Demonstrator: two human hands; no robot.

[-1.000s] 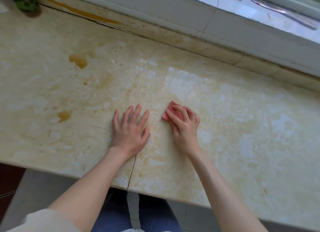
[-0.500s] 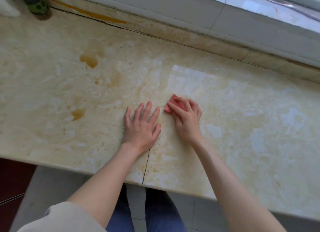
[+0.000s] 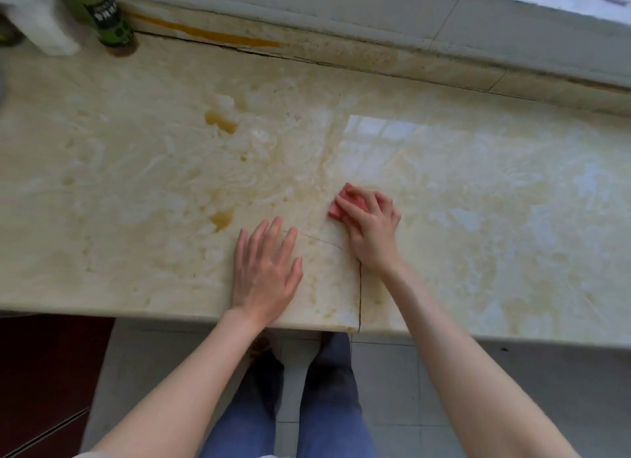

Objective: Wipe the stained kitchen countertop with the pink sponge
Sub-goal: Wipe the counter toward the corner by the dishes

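Pink sponge (image 3: 342, 203) lies flat on the cream marbled countertop (image 3: 136, 184), just beyond the far end of the dark crack (image 3: 360, 297) that runs in from the front edge. The right hand (image 3: 372, 232) holds it, fingers curled over its top so that only its left corner shows. The left hand (image 3: 264, 273) is palm down on the stone just left of the crack, fingers straight and slightly spread, holding nothing. Two amber stains sit left of the crack: one (image 3: 222, 218) just beyond the left fingertips, another (image 3: 221, 122) farther back. Far left of the crack, by the back ledge, a green-labelled bottle (image 3: 102, 17) stands beside a white container (image 3: 37, 23).
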